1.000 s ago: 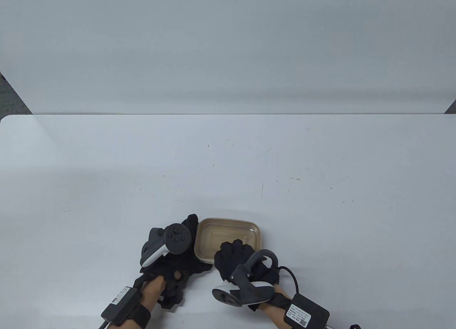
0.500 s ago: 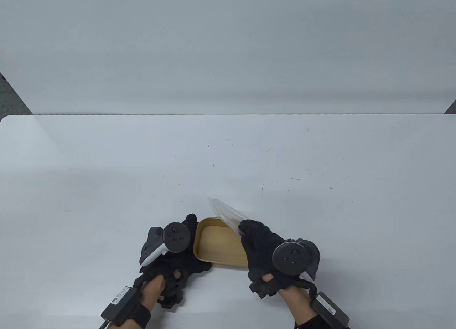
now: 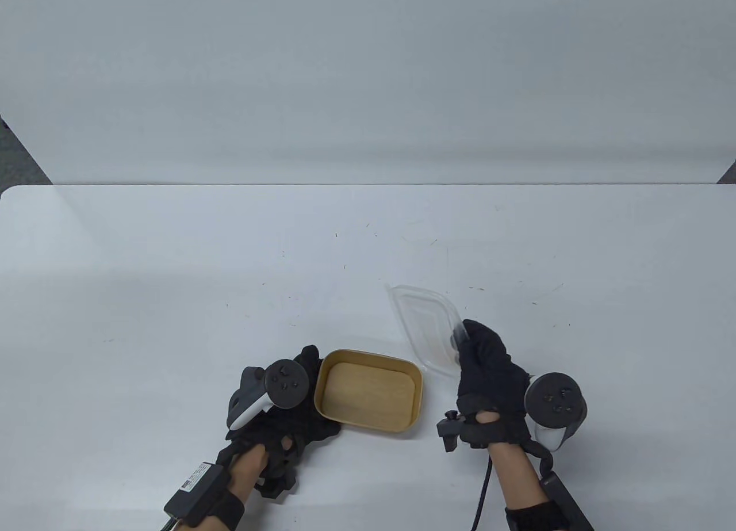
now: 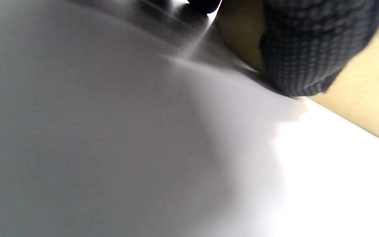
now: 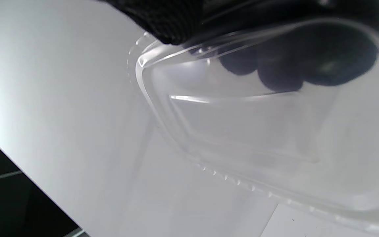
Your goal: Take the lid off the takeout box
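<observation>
A gloved right hand (image 3: 489, 375) holds a clear plastic lid (image 3: 428, 327) clear of a tan takeout box (image 3: 368, 391), which stands open on a white table (image 3: 368, 255) near its front edge. The lid is tilted, up and to the right of the box and apart from it; the right wrist view shows dark fingertips (image 5: 275, 70) through the plastic, closed on the lid's rim. The left hand (image 3: 279, 413) rests against the box's left side, a gloved finger (image 4: 304, 49) pressed to the tan wall in the left wrist view. How far the left fingers curl cannot be told, as the tracker (image 3: 270, 390) and glove hide them. The left wrist view is blurred, and only a corner of the box shows there.
</observation>
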`<state>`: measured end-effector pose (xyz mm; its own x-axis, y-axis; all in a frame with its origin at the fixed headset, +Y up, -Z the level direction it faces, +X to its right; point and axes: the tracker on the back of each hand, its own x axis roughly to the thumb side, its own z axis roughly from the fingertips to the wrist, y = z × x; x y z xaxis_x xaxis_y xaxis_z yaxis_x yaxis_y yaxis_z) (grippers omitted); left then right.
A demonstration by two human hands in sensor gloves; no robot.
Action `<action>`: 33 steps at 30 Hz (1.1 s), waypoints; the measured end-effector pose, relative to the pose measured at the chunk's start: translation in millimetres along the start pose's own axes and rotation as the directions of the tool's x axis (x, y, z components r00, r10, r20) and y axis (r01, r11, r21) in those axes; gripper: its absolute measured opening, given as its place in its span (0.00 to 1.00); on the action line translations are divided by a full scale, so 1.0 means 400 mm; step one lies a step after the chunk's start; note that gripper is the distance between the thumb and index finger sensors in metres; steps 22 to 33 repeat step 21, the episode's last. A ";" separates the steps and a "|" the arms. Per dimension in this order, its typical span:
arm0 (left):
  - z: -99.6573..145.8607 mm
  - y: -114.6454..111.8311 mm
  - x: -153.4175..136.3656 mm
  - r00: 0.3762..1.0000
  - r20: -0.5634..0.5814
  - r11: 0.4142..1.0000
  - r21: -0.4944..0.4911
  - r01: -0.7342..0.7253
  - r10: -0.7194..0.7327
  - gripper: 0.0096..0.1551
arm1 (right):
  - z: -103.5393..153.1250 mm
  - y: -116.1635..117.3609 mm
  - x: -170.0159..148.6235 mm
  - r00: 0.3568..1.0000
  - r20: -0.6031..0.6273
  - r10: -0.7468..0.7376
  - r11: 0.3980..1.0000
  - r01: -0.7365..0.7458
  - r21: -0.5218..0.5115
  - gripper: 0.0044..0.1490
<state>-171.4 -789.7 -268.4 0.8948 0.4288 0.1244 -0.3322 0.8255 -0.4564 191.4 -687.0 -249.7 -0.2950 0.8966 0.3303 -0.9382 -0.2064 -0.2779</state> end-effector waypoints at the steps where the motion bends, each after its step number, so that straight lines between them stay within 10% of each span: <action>1: 0.000 0.000 0.000 1.000 0.000 1.000 0.000 0.001 -0.001 0.84 | -0.003 -0.019 -0.009 0.999 -0.024 -0.032 0.999 0.031 -0.026 0.27; 10: -0.001 -0.001 0.001 1.000 0.001 1.000 -0.003 0.000 0.000 0.83 | -0.030 -0.148 -0.148 0.883 -0.449 -0.138 0.987 0.083 -0.141 0.27; 14: -0.001 -0.002 0.001 1.000 0.001 1.000 -0.004 0.000 0.000 0.83 | -0.028 -0.152 -0.227 0.769 -0.636 -0.066 0.997 0.079 -0.009 0.28; 18: 0.000 -0.002 0.001 1.000 0.005 1.000 -0.005 -0.002 0.002 0.83 | -0.032 -0.145 -0.224 0.766 -0.603 0.224 0.972 -0.218 0.085 0.38; 21: 0.003 0.000 -0.001 1.000 0.023 1.000 -0.002 -0.016 0.016 0.84 | -0.033 -0.140 -0.183 0.706 -0.451 0.546 0.817 -0.569 0.098 0.44; 33: 0.003 0.000 -0.001 1.000 0.023 1.000 -0.002 -0.016 0.016 0.84 | -0.033 -0.140 -0.183 0.706 -0.451 0.546 0.817 -0.569 0.098 0.44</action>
